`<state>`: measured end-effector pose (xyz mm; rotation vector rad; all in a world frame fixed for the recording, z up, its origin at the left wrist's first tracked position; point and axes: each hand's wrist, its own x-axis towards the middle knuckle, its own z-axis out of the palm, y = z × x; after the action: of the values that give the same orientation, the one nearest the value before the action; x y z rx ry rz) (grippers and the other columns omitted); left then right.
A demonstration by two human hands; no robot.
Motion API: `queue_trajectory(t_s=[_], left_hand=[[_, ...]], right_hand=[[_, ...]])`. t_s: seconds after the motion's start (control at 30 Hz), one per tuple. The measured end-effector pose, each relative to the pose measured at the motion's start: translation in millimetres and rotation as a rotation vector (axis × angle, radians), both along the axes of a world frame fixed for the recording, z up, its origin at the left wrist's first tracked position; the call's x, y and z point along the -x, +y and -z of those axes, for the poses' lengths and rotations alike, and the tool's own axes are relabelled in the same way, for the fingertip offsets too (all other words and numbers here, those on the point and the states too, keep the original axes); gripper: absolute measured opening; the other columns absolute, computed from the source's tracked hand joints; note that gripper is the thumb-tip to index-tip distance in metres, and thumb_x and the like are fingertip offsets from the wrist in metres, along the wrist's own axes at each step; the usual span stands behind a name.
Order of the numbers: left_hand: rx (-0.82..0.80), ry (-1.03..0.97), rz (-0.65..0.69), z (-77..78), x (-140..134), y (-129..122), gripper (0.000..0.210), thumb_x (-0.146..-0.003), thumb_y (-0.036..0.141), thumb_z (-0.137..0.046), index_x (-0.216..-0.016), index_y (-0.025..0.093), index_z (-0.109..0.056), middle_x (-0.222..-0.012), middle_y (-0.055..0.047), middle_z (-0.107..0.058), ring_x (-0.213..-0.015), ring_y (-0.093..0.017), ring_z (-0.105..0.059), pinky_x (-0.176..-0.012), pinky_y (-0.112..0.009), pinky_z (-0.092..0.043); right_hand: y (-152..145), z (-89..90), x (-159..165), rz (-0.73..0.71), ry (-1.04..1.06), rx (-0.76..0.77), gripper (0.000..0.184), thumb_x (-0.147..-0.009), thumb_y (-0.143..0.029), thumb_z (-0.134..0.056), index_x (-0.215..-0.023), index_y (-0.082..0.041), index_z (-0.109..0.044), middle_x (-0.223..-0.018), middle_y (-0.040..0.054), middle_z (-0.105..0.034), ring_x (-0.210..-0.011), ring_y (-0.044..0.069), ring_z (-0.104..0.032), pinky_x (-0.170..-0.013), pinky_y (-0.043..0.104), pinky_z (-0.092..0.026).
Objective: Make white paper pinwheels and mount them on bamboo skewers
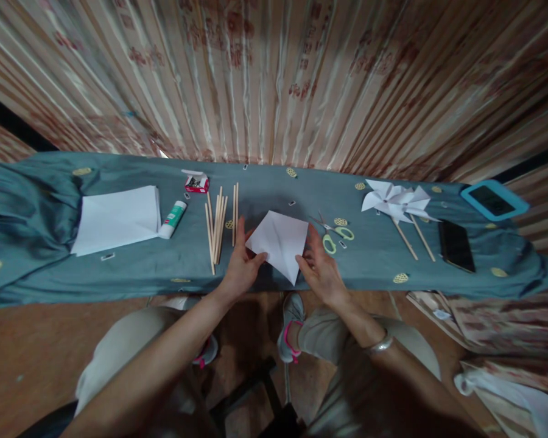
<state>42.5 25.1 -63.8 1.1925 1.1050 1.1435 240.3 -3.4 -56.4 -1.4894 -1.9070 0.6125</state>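
Between my hands is a white sheet of paper (281,243), turned cornerwise with a faint crease across it, raised near the table's front edge. My left hand (243,263) pinches its left edge, thumb on top and the other fingers partly hidden behind. On the opposite edge my right hand (320,264) grips the paper the same way. Several wooden sticks (218,225) lie just left of my left hand. Scissors with pale green handles (333,233) rest beyond my right hand, blades apart.
A paper stack (119,220), a glue stick (173,219) and a small red box (196,182) lie to the left. On the right are paper pinwheels (395,199) on sticks, a black phone (456,245) and a blue-framed tablet (495,201). A curtain (274,85) hangs behind the table.
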Motion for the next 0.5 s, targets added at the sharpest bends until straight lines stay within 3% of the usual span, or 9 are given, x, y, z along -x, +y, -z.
queue_trajectory(t_s=[0.1, 0.17, 0.2, 0.27, 0.37, 0.5], left_hand=[[-0.251, 0.38, -0.031, 6.7, 4.0, 0.9, 0.083, -0.078, 0.012, -0.061, -0.15, 0.026, -0.023, -0.158, -0.013, -0.026, -0.146, -0.03, -0.023, -0.115, -0.052, -0.028], [-0.389, 0.591, -0.029, 5.7, 7.0, -1.5, 0.072, -0.079, 0.01, -0.057, -0.146, 0.026, -0.034, -0.162, -0.012, -0.014, -0.149, -0.031, -0.013, -0.116, -0.056, -0.022], [-0.452, 0.683, -0.024, 3.8, 8.4, -3.0, 0.069, -0.08, 0.009, -0.055, -0.144, 0.025, -0.038, -0.163, -0.011, -0.01, -0.149, -0.032, -0.011, -0.115, -0.057, -0.022], [-0.556, 0.857, -0.002, -1.5, 10.9, -5.6, 0.065, -0.08, 0.007, -0.053, -0.141, 0.025, -0.043, -0.163, -0.011, -0.01, -0.149, -0.034, -0.008, -0.113, -0.061, -0.022], [-0.658, 1.063, 0.126, -8.4, 13.4, -7.9, 0.057, -0.08, 0.001, -0.046, -0.131, 0.024, -0.055, -0.155, -0.011, -0.036, -0.148, -0.032, -0.016, -0.113, -0.066, -0.013], [-0.703, 1.123, 0.366, -10.7, 13.9, -11.1, 0.06, -0.078, -0.004, -0.037, -0.128, 0.021, -0.058, -0.144, -0.01, -0.052, -0.144, -0.028, -0.03, -0.115, -0.067, -0.009]], right_hand=[[0.1, -5.4, -6.7, 0.046, -0.189, -0.169, 0.077, -0.093, -0.026, -0.049, -0.155, -0.024, -0.004, -0.161, 0.0147, -0.016, -0.142, 0.033, -0.033, -0.108, 0.051, -0.042], [0.0, -8.7, -10.3, 0.027, -0.343, -0.243, 0.063, -0.093, -0.023, -0.048, -0.152, -0.025, -0.024, -0.163, 0.0117, -0.011, -0.149, 0.034, -0.012, -0.115, 0.057, -0.029], [-0.1, -9.5, -11.6, 0.008, -0.411, -0.253, 0.056, -0.094, -0.02, -0.046, -0.148, -0.025, -0.034, -0.162, 0.0112, -0.014, -0.149, 0.034, -0.009, -0.115, 0.059, -0.027], [-0.1, -9.4, -13.2, -0.057, -0.506, -0.24, 0.046, -0.094, -0.016, -0.043, -0.139, -0.022, -0.047, -0.158, 0.0129, -0.026, -0.149, 0.033, -0.013, -0.114, 0.059, -0.028], [-0.6, -7.0, -14.1, -0.217, -0.529, -0.183, 0.045, -0.093, -0.01, -0.038, -0.135, -0.016, -0.053, -0.149, 0.0162, -0.043, -0.145, 0.029, -0.029, -0.114, 0.054, -0.032], [-4.4, -5.2, -16.6, -0.329, -0.442, -0.079, 0.047, -0.093, -0.016, -0.046, -0.139, -0.015, -0.048, -0.151, 0.0166, -0.041, -0.142, 0.026, -0.036, -0.114, 0.048, -0.036]])
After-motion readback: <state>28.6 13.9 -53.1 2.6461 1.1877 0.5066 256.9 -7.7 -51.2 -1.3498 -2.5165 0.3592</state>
